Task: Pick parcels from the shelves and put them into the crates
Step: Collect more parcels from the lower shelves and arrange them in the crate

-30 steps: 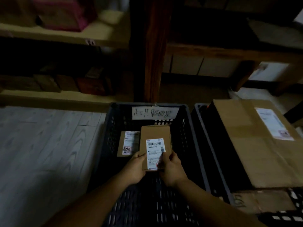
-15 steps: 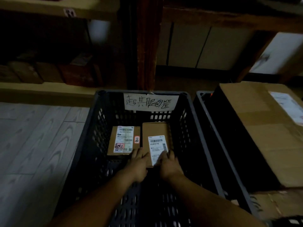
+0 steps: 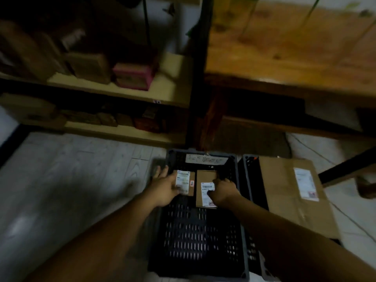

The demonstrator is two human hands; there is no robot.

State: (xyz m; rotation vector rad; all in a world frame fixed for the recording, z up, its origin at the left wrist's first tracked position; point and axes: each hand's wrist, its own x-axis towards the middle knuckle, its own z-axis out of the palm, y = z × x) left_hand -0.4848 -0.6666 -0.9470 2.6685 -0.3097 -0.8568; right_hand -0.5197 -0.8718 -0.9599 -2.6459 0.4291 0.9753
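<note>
Your right hand [image 3: 222, 191] is lying on the right parcel [image 3: 205, 188] in the lower middle of the frame, thumb pressing its white label; the fingers are curling over its right edge, but blur is hiding whether they are clamping it or only resting there. Your left hand [image 3: 165, 187] is spread open with fingers apart, and seems to be touching the left parcel [image 3: 186, 182] at its label without closing on it. Two parcels are lying flat, side by side, at the far end of the black crate [image 3: 195, 241]. A second crate [image 3: 251, 180] is standing just right of it, a big box [image 3: 284, 190] resting on it. Two shelves [image 3: 162, 86] at upper left are holding more boxes, too blurred to count.
</note>
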